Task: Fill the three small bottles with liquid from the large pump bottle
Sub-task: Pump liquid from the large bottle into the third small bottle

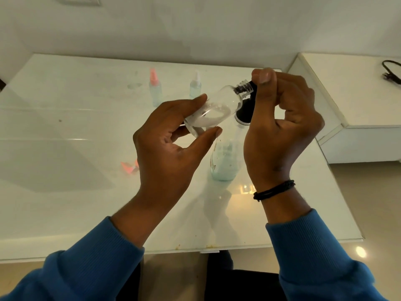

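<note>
Fingertips of the left hand (171, 135) pinch a tilted clear small bottle (213, 106) by its base; the right hand (280, 118) curls over the pump nozzle (252, 84) at its threaded neck. Misalignment could spill liquid. The large pump bottle (223, 157) stands beneath, nearly drained.

Left hand (171, 135) raised, fingers (195, 101) and thumb pinching; right hand (282, 118) higher, fingers curled tight.

Three small bottles: one uncapped (217, 105) in the left hand (171, 140), two capped (155, 88) (195, 84) beyond it. One large pump bottle (225, 153) beside the right hand (280, 127). One loose pink cap (129, 166), probably.
</note>
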Motion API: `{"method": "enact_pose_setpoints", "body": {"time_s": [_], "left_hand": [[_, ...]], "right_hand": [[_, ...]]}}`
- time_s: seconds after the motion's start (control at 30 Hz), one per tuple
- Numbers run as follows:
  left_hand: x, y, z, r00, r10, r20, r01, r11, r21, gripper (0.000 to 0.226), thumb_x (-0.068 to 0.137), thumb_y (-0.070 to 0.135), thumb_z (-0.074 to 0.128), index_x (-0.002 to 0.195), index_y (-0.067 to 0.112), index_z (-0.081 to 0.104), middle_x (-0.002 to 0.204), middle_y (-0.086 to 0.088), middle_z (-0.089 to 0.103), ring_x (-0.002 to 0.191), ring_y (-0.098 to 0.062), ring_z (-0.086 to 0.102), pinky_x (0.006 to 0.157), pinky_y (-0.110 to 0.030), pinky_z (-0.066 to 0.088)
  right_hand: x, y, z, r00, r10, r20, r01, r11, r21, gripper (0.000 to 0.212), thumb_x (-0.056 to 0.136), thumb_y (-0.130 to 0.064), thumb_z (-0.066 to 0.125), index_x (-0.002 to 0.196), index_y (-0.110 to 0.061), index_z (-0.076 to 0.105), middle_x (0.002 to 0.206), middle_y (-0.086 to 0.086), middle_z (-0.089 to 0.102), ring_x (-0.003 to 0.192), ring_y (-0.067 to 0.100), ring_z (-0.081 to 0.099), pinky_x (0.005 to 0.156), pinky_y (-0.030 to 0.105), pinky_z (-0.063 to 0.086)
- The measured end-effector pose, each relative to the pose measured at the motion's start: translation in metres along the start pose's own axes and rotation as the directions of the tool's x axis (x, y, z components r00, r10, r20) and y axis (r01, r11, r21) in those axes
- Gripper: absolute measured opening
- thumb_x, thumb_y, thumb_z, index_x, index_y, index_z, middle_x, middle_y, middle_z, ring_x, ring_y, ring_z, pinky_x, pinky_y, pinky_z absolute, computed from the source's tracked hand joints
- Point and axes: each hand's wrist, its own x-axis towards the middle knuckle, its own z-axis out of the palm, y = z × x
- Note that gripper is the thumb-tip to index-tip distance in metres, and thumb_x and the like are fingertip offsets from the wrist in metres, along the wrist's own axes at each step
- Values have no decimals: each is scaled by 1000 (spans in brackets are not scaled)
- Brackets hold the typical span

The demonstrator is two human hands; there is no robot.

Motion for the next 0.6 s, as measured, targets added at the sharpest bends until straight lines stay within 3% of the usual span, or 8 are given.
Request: {"method": "enact_pose_setpoints", "body": {"time_s": [0.17, 0.23, 0.37, 0.5, 0.6], "left_hand": [[0, -2, -1, 1000, -5, -8, 5, 1000, 11, 46, 85, 17, 86, 125, 4, 69, 121, -6, 71, 114, -18, 69, 89, -30, 61], [-1, -3, -1, 1000, -11, -4, 11, 1000, 2, 46, 85, 17, 86, 126, 4, 69, 122, -6, 71, 114, -20, 69, 90, -32, 61], [-1, -1, 1, 1000, -19, 2, 19, 1000, -12, 46, 85, 16, 85, 126, 3, 69, 123, -6, 70, 115, -19, 68, 91, -29, 61], [-1, -1, 0, 1000, -21, -3, 21, 1000, -1, 46, 84, 16, 85, 125, 4, 69, 122, -5, 71, 114, -18, 68, 90, -28, 60], [-1, -2, 1, 1000, -19, 0, 19, 1000, -1, 46, 84, 16, 86, 125, 4, 69, 122, -5, 71, 114, -18, 68, 91, -28, 60]], "right_hand": [[-3, 3, 2, 1000, -3, 6, 3, 1000, -13, 20, 100, -12, 64, 84, -8, 76, 86, -7, 71, 79, 0, 58, 71, 32, 46], [0, 3, 1, 1000, -10, 12, 11, 1000, -16, 23, 100, -15, 63, 83, -9, 76, 85, -5, 73, 78, 6, 60, 72, 33, 46], [5, 1, -1, 999, -35, 4, 35, 999, -30, 26, 100, -17, 63, 79, -9, 75, 85, -7, 72, 79, 3, 57, 72, 41, 47], [-2, 3, 2, 999, -38, 4, 39, 999, -9, 22, 100, -13, 63, 81, -7, 74, 87, -1, 74, 80, 13, 62, 74, 35, 46], [0, 5, 2, 999, -31, 15, 31, 1000, -7, 22, 100, -14, 63, 82, -8, 74, 83, -6, 71, 77, 10, 60, 73, 34, 45]]}}
